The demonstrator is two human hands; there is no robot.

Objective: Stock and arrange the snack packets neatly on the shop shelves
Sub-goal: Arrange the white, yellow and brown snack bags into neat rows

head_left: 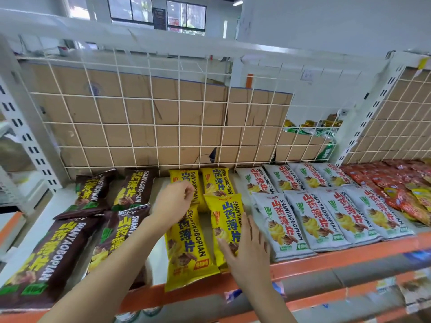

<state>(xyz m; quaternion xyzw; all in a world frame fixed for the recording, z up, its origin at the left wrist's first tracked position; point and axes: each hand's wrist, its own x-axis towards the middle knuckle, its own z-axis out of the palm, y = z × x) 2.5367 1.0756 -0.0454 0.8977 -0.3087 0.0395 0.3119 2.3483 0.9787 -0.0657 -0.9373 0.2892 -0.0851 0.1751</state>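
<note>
Bright, even white light falls from overhead: a ceiling strip light point(238, 2) glows at the far top, and the far windows point(186, 16) add daylight. Shadows are faint and soft-edged, lying thinly beneath the yellow packets point(186, 241) and the arms. The glossy red packets point(405, 190) at the right carry small glints. The wide lens bows the shelf's orange front edge point(326, 257) and the wire grid point(149, 108), most strongly toward the sides. The near right corner is smeared, perhaps from motion, and the print there is unreadable.
</note>
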